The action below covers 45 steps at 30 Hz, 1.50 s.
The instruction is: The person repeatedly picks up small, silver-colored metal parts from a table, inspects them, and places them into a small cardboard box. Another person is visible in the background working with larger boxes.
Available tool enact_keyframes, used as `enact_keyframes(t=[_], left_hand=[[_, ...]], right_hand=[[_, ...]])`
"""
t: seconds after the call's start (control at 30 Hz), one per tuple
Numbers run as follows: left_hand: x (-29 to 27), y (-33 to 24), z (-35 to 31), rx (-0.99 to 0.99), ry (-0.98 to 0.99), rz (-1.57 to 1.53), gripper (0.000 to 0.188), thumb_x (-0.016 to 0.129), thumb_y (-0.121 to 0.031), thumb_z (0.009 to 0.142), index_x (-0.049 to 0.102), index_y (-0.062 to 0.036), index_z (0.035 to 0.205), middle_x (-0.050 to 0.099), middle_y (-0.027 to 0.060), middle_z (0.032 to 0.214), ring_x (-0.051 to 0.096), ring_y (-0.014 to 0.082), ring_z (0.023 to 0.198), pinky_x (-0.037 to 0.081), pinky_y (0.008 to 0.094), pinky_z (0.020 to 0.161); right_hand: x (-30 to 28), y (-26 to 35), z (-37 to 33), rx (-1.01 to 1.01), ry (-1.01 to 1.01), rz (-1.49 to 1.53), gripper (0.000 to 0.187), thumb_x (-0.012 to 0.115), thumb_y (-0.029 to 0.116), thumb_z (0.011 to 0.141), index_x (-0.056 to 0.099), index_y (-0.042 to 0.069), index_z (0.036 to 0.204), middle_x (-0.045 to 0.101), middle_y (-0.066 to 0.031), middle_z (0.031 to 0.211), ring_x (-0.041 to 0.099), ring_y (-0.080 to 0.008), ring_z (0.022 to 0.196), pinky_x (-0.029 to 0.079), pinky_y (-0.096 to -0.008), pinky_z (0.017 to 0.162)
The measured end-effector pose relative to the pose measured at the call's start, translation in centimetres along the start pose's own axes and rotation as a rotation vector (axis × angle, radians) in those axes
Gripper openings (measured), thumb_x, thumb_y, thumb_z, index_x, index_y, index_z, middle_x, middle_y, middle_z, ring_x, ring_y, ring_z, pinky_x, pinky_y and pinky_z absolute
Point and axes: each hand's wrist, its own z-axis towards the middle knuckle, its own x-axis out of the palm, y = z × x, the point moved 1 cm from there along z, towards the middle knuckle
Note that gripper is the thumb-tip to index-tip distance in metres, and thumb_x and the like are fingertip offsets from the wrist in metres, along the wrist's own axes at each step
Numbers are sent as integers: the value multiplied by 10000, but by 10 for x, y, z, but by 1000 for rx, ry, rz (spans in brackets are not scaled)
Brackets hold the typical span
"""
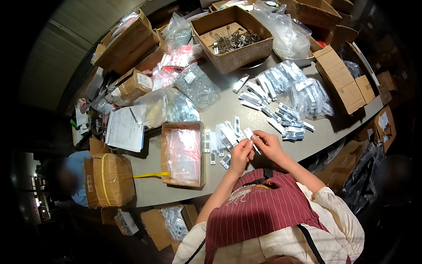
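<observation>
Our left hand (pixel 241 155) and right hand (pixel 270 146) close together, we pinched a slim white piece (pixel 249 133) with both, above the grey table (pixel 147 185), just beside a loose cluster of similar pieces (pixel 227 135).

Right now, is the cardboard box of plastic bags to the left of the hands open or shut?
Open: no flaps cover the top of the cardboard box, and the plastic bags inside show from above.
</observation>
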Motion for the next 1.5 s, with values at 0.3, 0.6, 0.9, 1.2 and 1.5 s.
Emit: enact_keyframes(t=[0.3, 0.6, 0.9, 1.2, 1.5], left_hand=[[5, -13, 1, -99, 48, -487, 188, 567, -241, 1003, 593, -72, 924, 471, -54, 658, 345, 22, 503, 243, 197, 466], [3, -23, -14, 237, -215, -110, 255, 600, -201, 980, 602, -34, 786, 532, -15, 661, 380, 24, 502, 271, 195, 459], [-16, -35, -14, 77, -52, -247, 257, 624, -205, 969, 623, -21, 790, 565, -6, 651, 421, 31, 485, 289, 186, 448], [-14, -31, -26, 268, -208, -17, 227, 629, -154, 966, 615, -17, 787, 559, -3, 647, 449, 36, 491, 330, 198, 450], [-35, -66, -37, 141, 34, -668, 287, 452, -237, 957, 570, -8, 831, 495, 84, 590, 436, 163, 471, 321, 262, 417]], right_hand=[[24, -16, 1, 23, 39, 638, 334, 472, 280, 1050, 611, -6, 1149, 597, 13, 898, 511, -59, 794, 419, -218, 693], [20, -1, 10, 196, 52, 628, 276, 524, 287, 1021, 590, 42, 1127, 547, 22, 726, 450, -42, 558, 345, -188, 493], [27, 10, 17, 592, 304, 911, 373, 614, 385, 968, 629, 25, 1064, 606, 14, 824, 539, -66, 660, 425, -209, 571], [41, 3, 36, 462, 21, 744, 186, 624, 229, 925, 642, 74, 824, 627, 3, 688, 513, -25, 504, 363, -177, 427], [13, -6, 68, 84, 99, 103, 567, 719, 398, 879, 582, -27, 1229, 696, -106, 848, 653, -159, 684, 518, -302, 653]])
